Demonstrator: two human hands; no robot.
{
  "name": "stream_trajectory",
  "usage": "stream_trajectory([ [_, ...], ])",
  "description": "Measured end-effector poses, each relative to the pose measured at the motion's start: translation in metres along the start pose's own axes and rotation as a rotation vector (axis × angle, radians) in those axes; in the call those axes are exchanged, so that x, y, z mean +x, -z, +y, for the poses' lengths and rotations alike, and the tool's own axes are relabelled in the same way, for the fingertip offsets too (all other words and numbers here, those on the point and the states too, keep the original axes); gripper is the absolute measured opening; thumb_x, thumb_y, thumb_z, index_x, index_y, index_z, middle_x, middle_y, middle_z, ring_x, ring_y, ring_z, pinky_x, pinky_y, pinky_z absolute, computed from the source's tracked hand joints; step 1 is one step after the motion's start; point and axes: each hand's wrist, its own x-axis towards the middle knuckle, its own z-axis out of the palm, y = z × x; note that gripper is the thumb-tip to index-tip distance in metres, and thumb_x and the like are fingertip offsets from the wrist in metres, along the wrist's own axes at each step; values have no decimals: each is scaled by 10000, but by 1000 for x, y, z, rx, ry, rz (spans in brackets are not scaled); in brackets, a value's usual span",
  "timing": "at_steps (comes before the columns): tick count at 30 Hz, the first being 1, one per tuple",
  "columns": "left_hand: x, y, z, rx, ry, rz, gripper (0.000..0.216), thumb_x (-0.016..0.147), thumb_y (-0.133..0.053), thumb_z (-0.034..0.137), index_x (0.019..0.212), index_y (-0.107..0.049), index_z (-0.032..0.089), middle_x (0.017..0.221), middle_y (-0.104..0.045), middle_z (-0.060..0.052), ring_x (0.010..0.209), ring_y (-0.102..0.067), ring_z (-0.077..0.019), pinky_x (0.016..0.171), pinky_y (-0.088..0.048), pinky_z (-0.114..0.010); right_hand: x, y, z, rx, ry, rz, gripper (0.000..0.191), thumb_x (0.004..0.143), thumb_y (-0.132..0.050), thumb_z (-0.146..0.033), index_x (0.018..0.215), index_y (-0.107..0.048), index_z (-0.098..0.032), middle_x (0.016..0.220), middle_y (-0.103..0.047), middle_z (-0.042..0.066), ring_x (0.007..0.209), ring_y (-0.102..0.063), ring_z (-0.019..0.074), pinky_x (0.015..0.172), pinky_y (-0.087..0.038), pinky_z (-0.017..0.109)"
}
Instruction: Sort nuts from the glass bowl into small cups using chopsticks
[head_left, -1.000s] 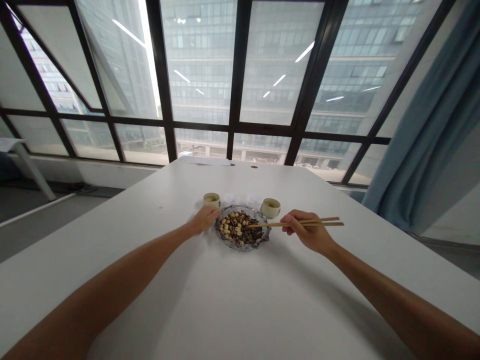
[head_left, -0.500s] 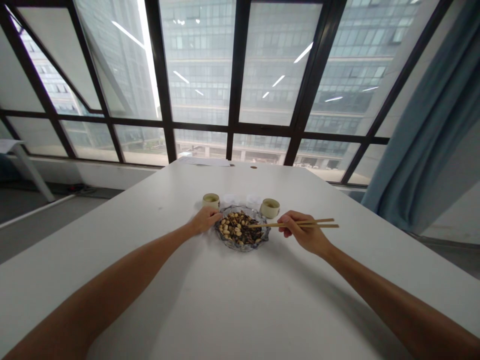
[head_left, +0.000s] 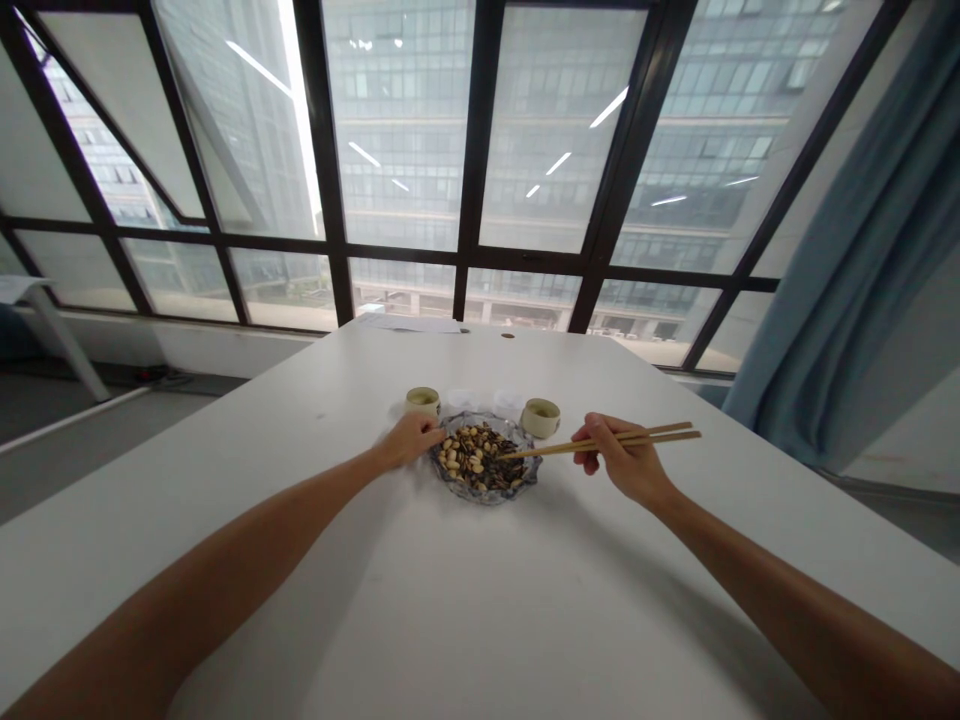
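Note:
A clear glass bowl point(head_left: 487, 494) with a wavy rim holds a mix of pale pistachios point(head_left: 454, 459) and dark seeds point(head_left: 508, 473). My left hand point(head_left: 409, 440) grips the bowl's left rim, thumb and fingers closed on it. To the right of the bowl, my right hand point(head_left: 619, 460) is closed around a pair of wooden chopsticks point(head_left: 559, 448). Their tips reach over the right rim and down among the dark seeds. Whether the tips pinch a seed is too small to tell.
Two pale green cups point(head_left: 541, 418) stand behind the bowl, one at each side. Between them lie two small, whitish, see-through dishes point(head_left: 462, 398). White sheets of paper point(head_left: 411, 323) rest at the far end of the white table point(head_left: 480, 610), below the windows. A blue curtain point(head_left: 832, 300) hangs at right.
My right hand has shifted a little to the right, and the chopsticks tilt more, their back ends higher. Their tips have also moved slightly right within the bowl. My left hand stays put.

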Motion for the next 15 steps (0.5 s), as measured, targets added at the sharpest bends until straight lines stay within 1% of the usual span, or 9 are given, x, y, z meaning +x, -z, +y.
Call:
stream_trajectory([
  [2,0,3,7,27,-48,113,380,741,-577,338,536,-284,207,515,-286,67,519,-288,-88,518,-228,-242,1,1,-3,4,-13,-13,599,796,-612,-728,623,-671,-158,470,-618,49,351,-512,112,329,-403,214],
  [3,0,4,12,36,-76,171,357,725,-594,310,550,-301,207,518,-306,68,520,-300,-89,521,-243,-240,1,1,-4,6,-14,-15,607,791,-610,-735,611,-668,-159,464,-614,49,348,-509,112,326,-399,213],
  [4,0,6,19,41,-108,217,319,720,-604,289,569,-336,204,528,-343,65,527,-326,-92,527,-265,-237,1,2,-5,8,-11,-13,615,787,-605,-743,601,-666,-160,459,-610,48,348,-507,111,326,-398,213],
  [6,-2,9,32,44,-197,254,211,746,-598,268,626,-441,194,581,-455,39,571,-417,-111,561,-336,-242,1,2,-7,5,-3,-8,630,786,-593,-756,588,-662,-162,455,-605,48,351,-506,111,330,-400,213],
  [8,-4,9,46,34,-323,209,128,810,-569,272,723,-557,179,698,-587,-10,685,-532,-143,663,-427,-272,1,3,-8,-3,7,-3,634,790,-584,-758,588,-663,-162,458,-604,48,355,-506,108,334,-399,211],
  [10,-6,6,55,23,-455,93,157,873,-541,294,849,-636,171,861,-680,-63,846,-612,-181,812,-472,-329,1,4,-10,-16,16,-15,630,801,-578,-752,598,-664,-161,468,-608,47,359,-505,105,341,-401,209],
  [12,-9,2,60,21,-554,-36,203,906,-538,321,956,-666,172,1014,-712,-100,984,-639,-213,917,-472,-375,1,4,-11,-34,20,-60,616,813,-576,-739,624,-668,-160,491,-620,47,374,-515,106,355,-411,209],
  [13,-10,0,60,28,-585,-88,215,912,-542,330,984,-671,174,1068,-713,-111,1030,-642,-224,941,-471,-388,0,4,-11,-47,23,-94,605,819,-578,-729,640,-671,-159,508,-629,49,387,-524,108,364,-418,209],
  [15,-11,-3,60,51,-612,-143,219,918,-545,334,1000,-679,181,1123,-712,-121,1079,-644,-239,951,-478,-400,0,4,-10,-78,31,-161,578,835,-585,-701,665,-674,-156,542,-647,53,422,-549,114,389,-436,210],
])
